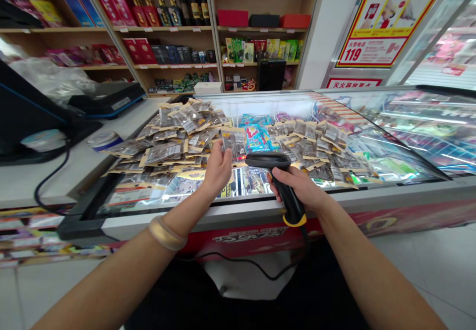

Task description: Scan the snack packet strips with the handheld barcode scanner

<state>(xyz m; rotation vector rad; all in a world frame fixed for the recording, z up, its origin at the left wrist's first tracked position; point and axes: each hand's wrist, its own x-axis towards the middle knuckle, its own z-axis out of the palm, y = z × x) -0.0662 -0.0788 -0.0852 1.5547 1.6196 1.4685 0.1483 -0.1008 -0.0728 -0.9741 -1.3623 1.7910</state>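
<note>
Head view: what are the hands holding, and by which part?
Right hand: the scanner, by its handle. Left hand: a packet, by its left edge.

Two bare arms reach forward, both hands closed in a grip.
The left forearm (126,270) slants up and inward to the left hand (218,166), whose thumb (227,157) lies upright opposite the bent fingers in a pinch. The right forearm (375,265) angles in from the lower right; the right hand (299,185) wraps inward in a fuller grasp, its thumb pointing left. The hands sit near each other, not touching.
</note>
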